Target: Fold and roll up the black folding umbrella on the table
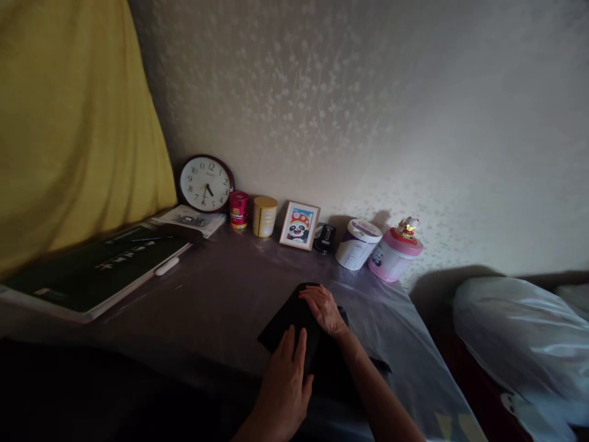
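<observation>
A piece of black cloth (289, 311) lies partly folded near the table's front edge; its dark folds are hard to tell apart. My left hand (286, 377) rests on its near side, with the fingers stretched out and the thumb apart. Across the far right part of the cloth, my right hand (323, 309) lies with its fingers flat and pointing left. Neither hand appears to grip the fabric. Part of the cloth is hidden beneath my hands and right forearm, and a dark corner sticks out to the right.
Along the wall on the table (230, 285) stand a round clock (205, 184), a pink can (238, 210), a yellow can (264, 217), a framed panda picture (299, 225), a white tub (358, 244) and a pink tub (392, 256). A green book (92, 267) lies left. Plastic-covered bundle (519, 331) at right.
</observation>
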